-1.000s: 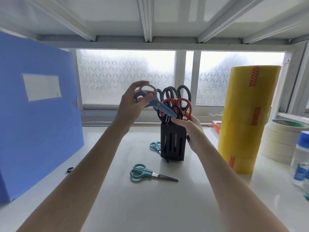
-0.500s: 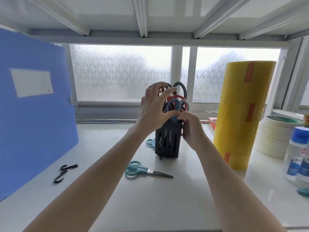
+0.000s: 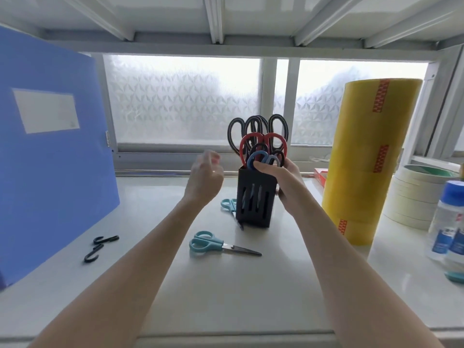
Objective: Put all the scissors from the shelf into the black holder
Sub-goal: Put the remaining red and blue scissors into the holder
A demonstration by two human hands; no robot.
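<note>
Black slotted plastic holder [image 3: 254,200] stands mid-shelf, crowded with black, red and blue loop handles. Right hand [image 3: 283,182] wraps its upper right side, thumb over the blue-handled scissors [image 3: 261,159], likely to steady it. Left hand [image 3: 204,180] hangs loose, fingers apart, holding nothing. Teal scissors [image 3: 221,246] lie flat in front; a second teal pair [image 3: 229,205] sits against the holder's left base. Shelf [image 3: 226,297] is glossy white.
</note>
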